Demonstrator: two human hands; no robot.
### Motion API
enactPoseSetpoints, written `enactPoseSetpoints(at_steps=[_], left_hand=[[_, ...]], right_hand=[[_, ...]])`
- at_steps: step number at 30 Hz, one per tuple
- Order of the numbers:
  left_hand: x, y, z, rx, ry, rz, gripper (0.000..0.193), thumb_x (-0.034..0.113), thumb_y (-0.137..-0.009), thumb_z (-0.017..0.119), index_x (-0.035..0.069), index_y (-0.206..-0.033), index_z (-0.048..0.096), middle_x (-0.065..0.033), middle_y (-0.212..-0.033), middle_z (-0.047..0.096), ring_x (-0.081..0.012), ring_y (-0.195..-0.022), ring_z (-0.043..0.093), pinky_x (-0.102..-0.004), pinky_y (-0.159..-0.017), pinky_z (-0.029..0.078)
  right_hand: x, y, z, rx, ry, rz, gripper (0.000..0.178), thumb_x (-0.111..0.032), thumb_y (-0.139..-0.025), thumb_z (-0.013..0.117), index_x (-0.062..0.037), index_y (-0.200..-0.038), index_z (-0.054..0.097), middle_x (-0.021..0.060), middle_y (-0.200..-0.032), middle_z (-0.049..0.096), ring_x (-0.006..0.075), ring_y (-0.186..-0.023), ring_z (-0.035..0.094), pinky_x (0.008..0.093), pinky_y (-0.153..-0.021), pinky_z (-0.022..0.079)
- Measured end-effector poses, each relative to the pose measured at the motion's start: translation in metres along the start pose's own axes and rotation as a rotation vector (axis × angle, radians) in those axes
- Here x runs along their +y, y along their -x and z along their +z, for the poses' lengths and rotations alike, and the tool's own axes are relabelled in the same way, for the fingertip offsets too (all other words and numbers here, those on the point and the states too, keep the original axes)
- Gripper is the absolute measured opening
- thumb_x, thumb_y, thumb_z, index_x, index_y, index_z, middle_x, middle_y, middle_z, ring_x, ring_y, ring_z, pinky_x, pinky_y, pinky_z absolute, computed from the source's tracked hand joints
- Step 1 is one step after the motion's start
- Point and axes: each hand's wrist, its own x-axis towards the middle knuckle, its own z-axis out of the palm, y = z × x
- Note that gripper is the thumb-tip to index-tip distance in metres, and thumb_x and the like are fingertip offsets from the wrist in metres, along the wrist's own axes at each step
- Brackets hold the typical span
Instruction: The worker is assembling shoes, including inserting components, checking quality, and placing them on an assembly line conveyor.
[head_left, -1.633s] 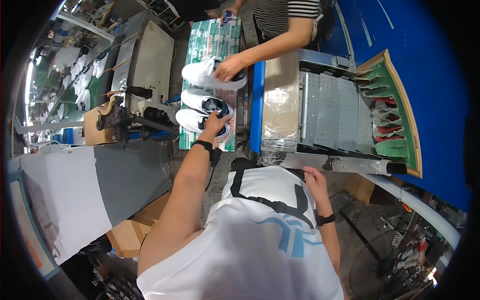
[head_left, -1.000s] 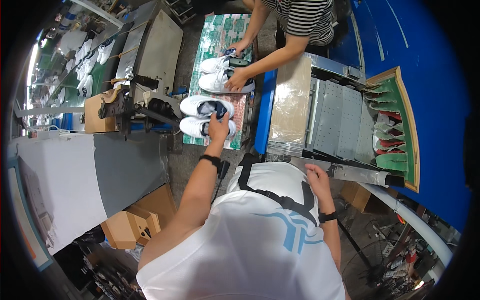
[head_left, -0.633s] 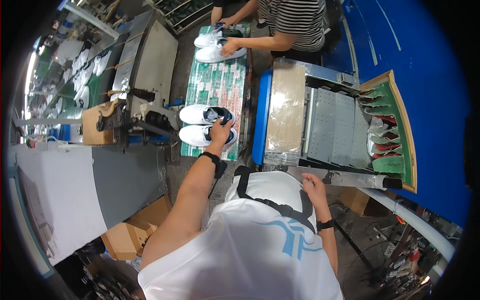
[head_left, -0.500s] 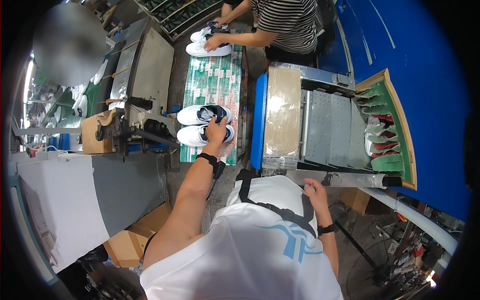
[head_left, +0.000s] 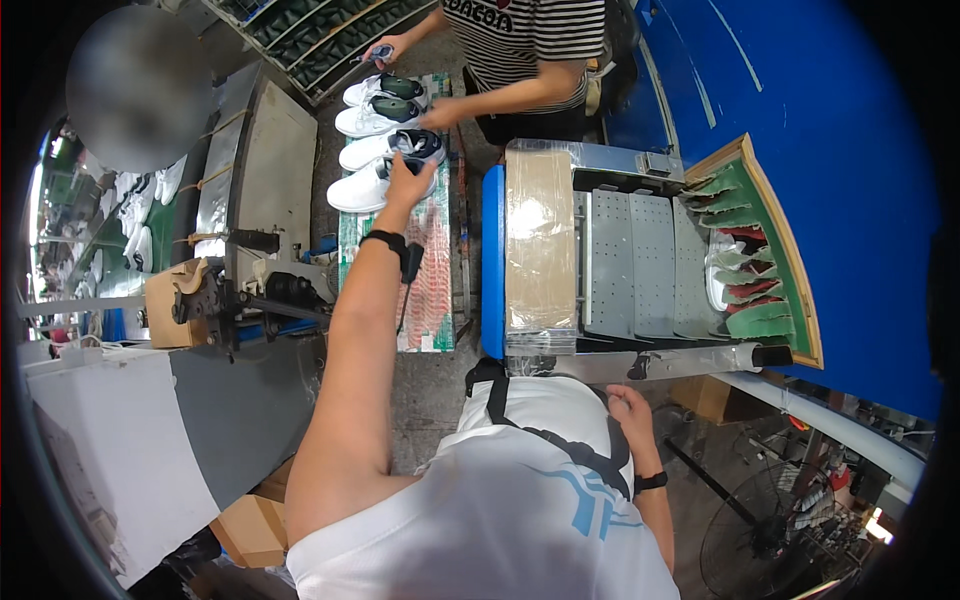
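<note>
My left hand (head_left: 407,182) reaches far forward and is closed at the heel openings of a pair of white sneakers with dark blue linings, a nearer one (head_left: 357,190) and a farther one (head_left: 366,153). They lie side by side on a narrow bench (head_left: 425,300) with a green, white and red patterned top, toes to the left. Just beyond them is another white pair with dark green insides, its nearer sneaker (head_left: 362,122) close to mine. Down by my waist, my right hand (head_left: 630,410) hangs with loosely bent fingers apart, holding nothing.
Across the bench a person in a striped shirt (head_left: 545,85) has one hand by the far pair and a small bluish thing (head_left: 381,52) in the other. To the right stands a machine (head_left: 540,240) with metal slats and a green-fringed opening. Metal machinery (head_left: 270,300) sits left.
My left hand has slid its sneakers away along the bench, up beside the other pair. The other person's one hand has lifted off the far pair. My right hand stays by my waist.
</note>
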Motion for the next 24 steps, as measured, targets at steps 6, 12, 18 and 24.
enactPoseSetpoints(at_steps=[6, 12, 18, 24], left_hand=[[0.005, 0.094, 0.091, -0.307, -0.311, 0.068, 0.091, 0.059, -0.085, 0.08, -0.001, -0.15, 0.058, -0.0294, -0.147, 0.063, -0.0453, -0.138, 0.059, -0.0515, -0.118, 0.045], [0.051, 0.225, 0.083, -0.487, 0.199, 0.302, 0.041, 0.02, -0.1, 0.076, -0.002, -0.134, 0.069, -0.0192, -0.124, 0.076, -0.0314, -0.114, 0.073, -0.041, -0.103, 0.055], [0.15, 0.343, 0.133, -1.124, 0.401, 0.063, 0.03, 0.01, -0.102, 0.074, 0.002, -0.131, 0.071, -0.0087, -0.114, 0.077, -0.0156, -0.105, 0.072, -0.0311, -0.096, 0.057], [0.218, 0.375, 0.179, -1.289, 0.245, 0.172, 0.034, 0.01, -0.104, 0.073, -0.001, -0.135, 0.068, -0.0064, -0.114, 0.075, -0.0148, -0.106, 0.071, -0.0303, -0.098, 0.056]], right_hand=[[0.023, -0.004, 0.005, 0.062, -0.037, -0.054, 0.034, -0.024, -0.092, 0.074, -0.0046, -0.12, 0.078, 0.0161, -0.111, 0.075, 0.0302, -0.108, 0.072, 0.0388, -0.097, 0.054], [0.012, -0.027, 0.011, -0.072, -0.025, -0.087, 0.044, -0.035, -0.091, 0.074, -0.0036, -0.122, 0.075, 0.0219, -0.114, 0.074, 0.0375, -0.108, 0.071, 0.0449, -0.097, 0.056], [0.03, -0.027, -0.017, -0.017, -0.094, 0.004, 0.044, -0.034, -0.089, 0.073, -0.0045, -0.121, 0.076, 0.022, -0.114, 0.073, 0.0365, -0.109, 0.072, 0.044, -0.097, 0.056], [0.068, -0.025, -0.052, 0.099, -0.295, 0.074, 0.04, -0.03, -0.091, 0.074, -0.0042, -0.122, 0.077, 0.019, -0.113, 0.076, 0.0297, -0.106, 0.073, 0.0396, -0.095, 0.057]])
